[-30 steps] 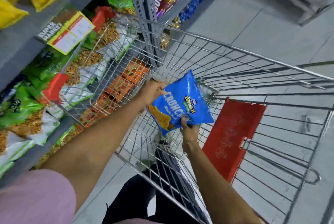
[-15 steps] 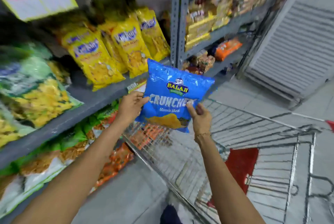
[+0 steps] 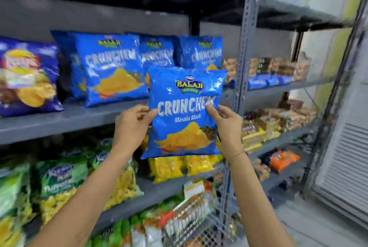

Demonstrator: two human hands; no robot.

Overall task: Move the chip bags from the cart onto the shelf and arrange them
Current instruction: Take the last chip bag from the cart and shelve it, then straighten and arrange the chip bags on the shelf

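Stocking a snack aisle, one bag in transit. Both hands held a blue bag [image 3: 184, 113] upright in the air in front of the shelf [image 3: 65, 121], label toward the camera. The left hand [image 3: 132, 125] pinched the bag's left edge between thumb and fingers; the right hand [image 3: 227, 125] pinched its right edge in the same way. The bag's lower edge hung below the shelf lip, and its top overlapped the row [image 3: 139, 63] of matching blue bags standing on the shelf behind it, so it was not yet set down.

Progress, as judged from this view: at least four like bags stood on the shelf, leaning somewhat unevenly, and beside them at left sat a darker bag [image 3: 27, 79] of another kind. A gap on the shelf lay just in front of the row, near the upright post [image 3: 244, 47]; that seemed the likely place for the held bag. The cart [image 3: 197, 224] showed only as a blurred wire corner at the bottom, and whether more bags remained in it could not be told. Left to do: lift, set, and straighten.
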